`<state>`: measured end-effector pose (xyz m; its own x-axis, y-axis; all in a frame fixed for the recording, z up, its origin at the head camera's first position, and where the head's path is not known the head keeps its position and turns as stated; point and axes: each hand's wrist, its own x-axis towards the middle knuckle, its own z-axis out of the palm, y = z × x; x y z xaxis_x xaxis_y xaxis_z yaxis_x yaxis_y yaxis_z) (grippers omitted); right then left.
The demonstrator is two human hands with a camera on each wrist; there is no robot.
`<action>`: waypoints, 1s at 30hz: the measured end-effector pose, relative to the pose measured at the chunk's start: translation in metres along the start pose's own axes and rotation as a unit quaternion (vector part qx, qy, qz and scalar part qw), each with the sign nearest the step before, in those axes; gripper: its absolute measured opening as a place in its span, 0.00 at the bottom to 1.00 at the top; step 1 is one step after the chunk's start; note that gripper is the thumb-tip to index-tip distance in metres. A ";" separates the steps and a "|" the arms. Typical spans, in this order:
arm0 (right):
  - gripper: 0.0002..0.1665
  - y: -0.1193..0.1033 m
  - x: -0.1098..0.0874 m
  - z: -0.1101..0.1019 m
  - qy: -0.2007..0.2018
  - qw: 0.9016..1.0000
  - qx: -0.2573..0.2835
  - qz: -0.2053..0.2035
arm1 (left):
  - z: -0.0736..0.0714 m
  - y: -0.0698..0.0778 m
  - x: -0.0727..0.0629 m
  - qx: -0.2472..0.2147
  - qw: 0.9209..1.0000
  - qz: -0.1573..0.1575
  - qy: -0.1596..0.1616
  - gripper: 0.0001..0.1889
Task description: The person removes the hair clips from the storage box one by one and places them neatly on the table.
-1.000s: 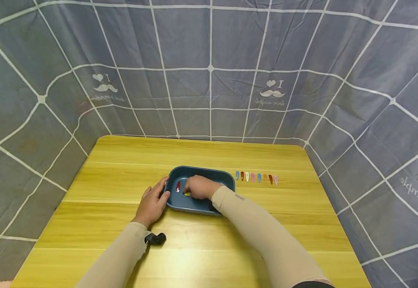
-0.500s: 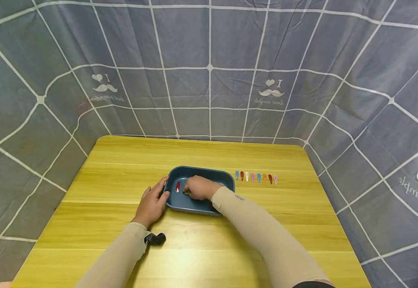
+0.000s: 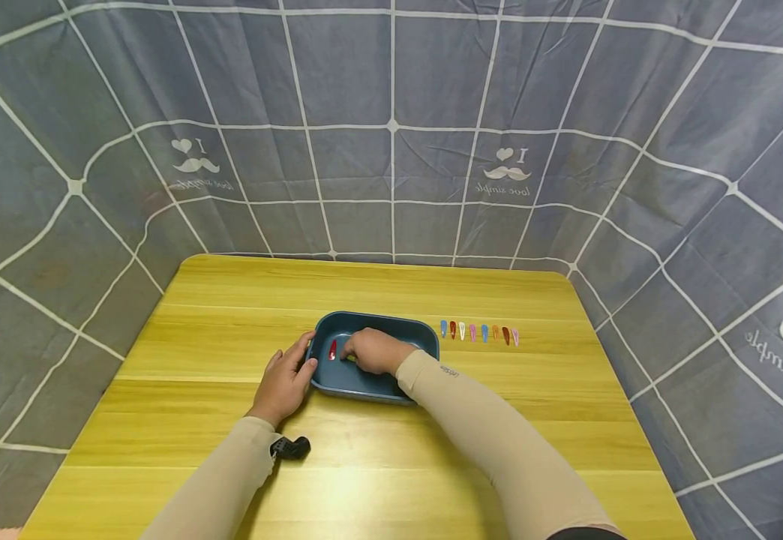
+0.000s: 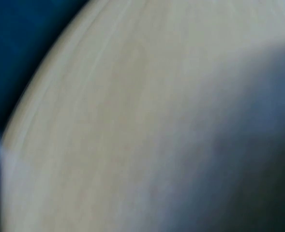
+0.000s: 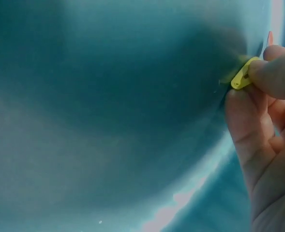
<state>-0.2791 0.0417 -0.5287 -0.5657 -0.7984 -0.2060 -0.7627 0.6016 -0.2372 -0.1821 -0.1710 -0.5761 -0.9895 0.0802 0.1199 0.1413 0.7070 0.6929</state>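
Observation:
My right hand (image 3: 376,351) reaches down into a dark blue tray (image 3: 364,394). In the right wrist view, its thumb and fingers pinch a small yellow snap hair clip (image 5: 244,73) close above the tray's floor. A red hair clip (image 3: 333,350) lies in the tray, left of those fingers. My left hand (image 3: 283,386) rests against the tray's left end, thumb and fingertips on the rim, fingers fairly straight. The left wrist view is blurred and shows only a bit of the blue tray (image 4: 26,48) and the tabletop, with no clear fingers.
Right of the tray, a row of several hair clips (image 3: 484,334) in blue, red, white, pink and orange lies on the wooden table (image 3: 364,472). A grey checked curtain (image 3: 358,165) surrounds the table at the back and sides. A black device (image 3: 290,448) sits at the left wrist.
The right fingers have shifted slightly in the tray and the yellow hair clip has come up a little with them. My left hand and the tray stay in place.

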 end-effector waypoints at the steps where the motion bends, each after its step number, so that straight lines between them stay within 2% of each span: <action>1: 0.20 0.000 0.000 0.000 0.000 1.000 0.001 0.004 | 0.000 0.000 0.000 0.000 1.000 0.000 0.000 0.29; 9: 0.19 0.002 -0.003 -0.003 -0.002 0.999 0.018 0.035 | 0.001 -0.002 0.001 0.001 1.000 0.002 0.001 0.29; 17: 0.19 0.017 -0.010 -0.016 0.018 0.991 0.120 0.061 | 0.003 -0.005 0.002 0.010 1.000 0.002 0.003 0.29; 24: 0.21 0.027 -0.030 -0.043 0.039 0.977 0.199 0.060 | 0.003 -0.005 0.003 0.008 1.000 0.003 0.003 0.29; 30: 0.26 0.044 -0.055 -0.065 0.085 0.968 0.223 0.077 | 0.003 -0.005 0.003 0.008 1.000 -0.001 0.000 0.29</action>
<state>-0.3017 0.1100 -0.4665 -0.7340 -0.6683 -0.1212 -0.4758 0.6333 -0.6104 -0.1854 -0.1721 -0.5812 -0.9898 0.0781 0.1190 0.1386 0.7181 0.6820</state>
